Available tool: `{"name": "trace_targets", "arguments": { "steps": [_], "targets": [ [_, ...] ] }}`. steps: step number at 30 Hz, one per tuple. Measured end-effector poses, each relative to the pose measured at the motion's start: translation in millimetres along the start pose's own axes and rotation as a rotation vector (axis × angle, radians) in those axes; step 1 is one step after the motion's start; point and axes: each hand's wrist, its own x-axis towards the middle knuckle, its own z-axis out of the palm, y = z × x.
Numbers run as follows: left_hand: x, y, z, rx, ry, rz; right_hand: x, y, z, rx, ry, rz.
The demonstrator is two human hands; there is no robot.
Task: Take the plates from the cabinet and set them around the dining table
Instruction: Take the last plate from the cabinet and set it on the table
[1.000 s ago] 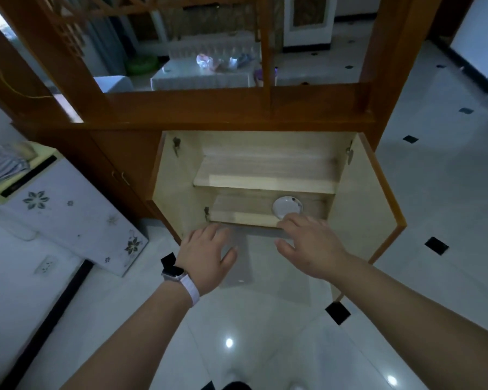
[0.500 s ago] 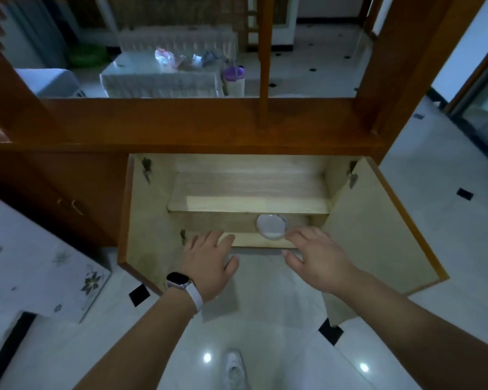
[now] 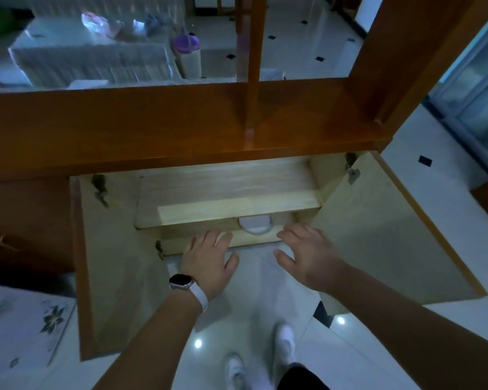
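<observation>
White plates [image 3: 256, 225] sit on the lower shelf of the open wooden cabinet [image 3: 228, 190], half hidden under the upper shelf. My left hand [image 3: 209, 261], with a watch on the wrist, reaches toward the lower shelf's front edge, fingers spread and holding nothing. My right hand [image 3: 307, 251] hovers just right of the plates, fingers also spread and empty. A dining table [image 3: 93, 60] with a pale cloth shows beyond the divider at the top left.
Both cabinet doors stand open: the left door [image 3: 113, 266] and the right door [image 3: 392, 235]. A wooden divider top [image 3: 152, 122] and post [image 3: 252, 66] rise above. A purple-lidded container [image 3: 188, 56] stands by the table. A patterned white appliance [image 3: 26, 322] lies lower left.
The view has moved closer and tilted down over the cabinet. Both hands have stayed spread near the lower shelf, and the plates are now more hidden under the upper shelf.
</observation>
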Motion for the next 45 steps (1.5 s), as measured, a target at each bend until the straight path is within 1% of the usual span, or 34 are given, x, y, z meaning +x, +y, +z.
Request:
{"name": "trace_targets", "arguments": {
  "steps": [4, 8, 13, 19, 23, 29, 32, 35, 37, 40, 45],
  "targets": [
    [30, -5, 22, -0.007, -0.074, -0.031, 25, 17, 21, 0.037, 0.024, 0.012],
    [58, -12, 61, -0.024, -0.120, -0.047, 54, 39, 53, 0.053, -0.011, 0.008],
    [92, -30, 140, -0.044, -0.174, -0.079, 94, 74, 117, 0.057, -0.062, 0.027],
    [135, -57, 238, -0.009, -0.215, -0.072, 138, 116, 215, 0.059, -0.015, 0.055],
    [164, -76, 309, 0.018, -0.202, -0.046, 172, 146, 286, 0.032, -0.001, 0.066],
    [205, -105, 419, 0.058, -0.122, 0.000, 220, 190, 393, -0.016, 0.039, 0.098],
    [228, -120, 466, 0.094, -0.096, 0.039, 246, 213, 436, -0.028, 0.032, 0.120],
    [256, -136, 508, 0.111, -0.088, 0.029, 274, 239, 473, -0.018, 0.021, 0.145],
    [273, -145, 530, 0.126, -0.099, 0.018, 292, 255, 494, -0.023, 0.015, 0.147],
    [297, -156, 555, 0.183, -0.071, 0.047, 316, 272, 517, -0.055, 0.012, 0.144],
    [333, -161, 574, 0.212, -0.067, 0.070, 345, 288, 546, -0.041, 0.025, 0.181]
  ]
}}
